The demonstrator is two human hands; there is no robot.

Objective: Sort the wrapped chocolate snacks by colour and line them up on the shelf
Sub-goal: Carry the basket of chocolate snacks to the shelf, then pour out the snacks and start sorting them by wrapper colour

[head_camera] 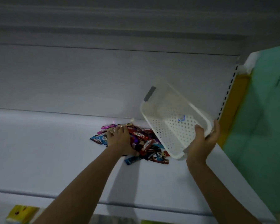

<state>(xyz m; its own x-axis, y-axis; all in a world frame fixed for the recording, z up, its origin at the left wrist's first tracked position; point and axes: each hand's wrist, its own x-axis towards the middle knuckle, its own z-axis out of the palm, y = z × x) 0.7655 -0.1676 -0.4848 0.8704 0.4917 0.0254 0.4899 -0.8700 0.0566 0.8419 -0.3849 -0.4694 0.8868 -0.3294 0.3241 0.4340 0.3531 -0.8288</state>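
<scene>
Sensibly, seen from the head camera, the mixed wrapped snacks [145,143] heaped on the shelf [47,151] want spreading flat before colours are picked out. The left hand [120,139] lies spread, fingers fairly straight, on the heap. The right hand [204,139] grips the rim of the tilted white basket [171,120] just beside it.

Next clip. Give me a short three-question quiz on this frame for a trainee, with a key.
1. True or false: the basket stands flat on the shelf.
2. Which hand rests on the snack pile? A) left B) right C) neither
3. Fill in: the right hand grips the basket by its ____.

Key
1. False: it is tilted and held up off the shelf.
2. A: the left hand lies on the pile, fingers fairly straight.
3. Rim: thumb inside, fingers underneath.
</scene>
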